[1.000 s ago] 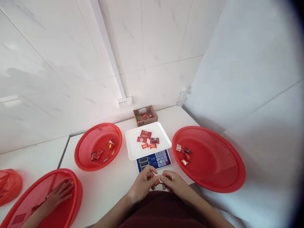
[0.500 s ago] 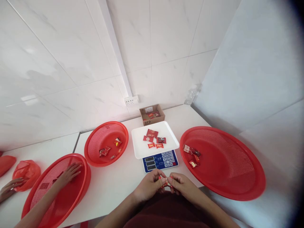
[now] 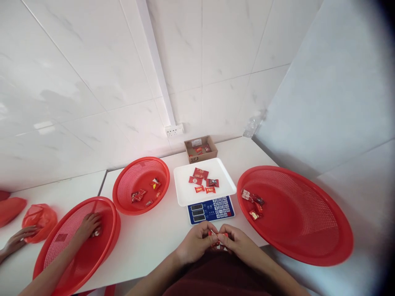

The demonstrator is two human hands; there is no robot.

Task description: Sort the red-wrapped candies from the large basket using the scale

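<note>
My left hand (image 3: 197, 242) and my right hand (image 3: 237, 242) meet at the near table edge, both pinched on one small red wrapped candy (image 3: 217, 239) held between their fingertips. Just beyond them stands a blue-faced scale (image 3: 211, 209) with a white tray (image 3: 185, 193) carrying several red candy packets (image 3: 202, 181). A small red basket (image 3: 123, 197) with a few candies lies to the left. A large red basket (image 3: 308, 230) with a few candies lies to the right.
A cardboard box (image 3: 200, 149) with candies sits by the back wall under a wall socket (image 3: 174, 130). At the far left another person's hands rest in a red basket (image 3: 61, 255) and on a red plastic bag (image 3: 40, 216). Tiled walls close in behind and at right.
My hands stay together on the candy, fingers shifting slightly. The view has swung left, showing more of the other person's basket and bag. Their hand moved within the basket.
</note>
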